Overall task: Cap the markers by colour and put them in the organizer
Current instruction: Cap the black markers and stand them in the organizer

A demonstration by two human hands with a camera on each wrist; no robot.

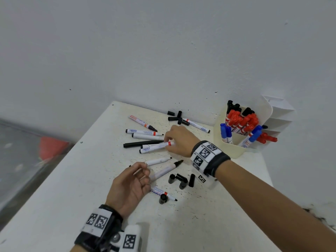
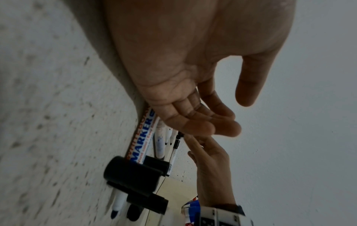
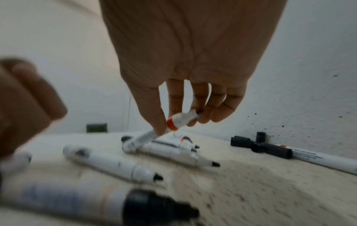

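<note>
Several uncapped white markers with black tips lie scattered on the white table (image 1: 72, 179). My right hand (image 1: 168, 141) pinches one with an orange band (image 1: 154, 148) near its tip; in the right wrist view thumb and fingers hold this banded marker (image 3: 181, 120) tilted, its tail down among other markers. My left hand (image 1: 143, 171) hovers with relaxed fingers over the rear end of another uncapped marker (image 1: 167, 169) and holds nothing; its palm (image 2: 173, 68) is bare. Loose black caps (image 1: 179, 179) lie just right of it.
A cream organizer (image 1: 234, 148) at the back right holds several capped red, blue and black markers. More black caps (image 1: 176, 117) lie against the wall. A black pen (image 1: 141, 143) lies mid-table. One marker with a cap beside it (image 1: 163, 194) lies near the left hand.
</note>
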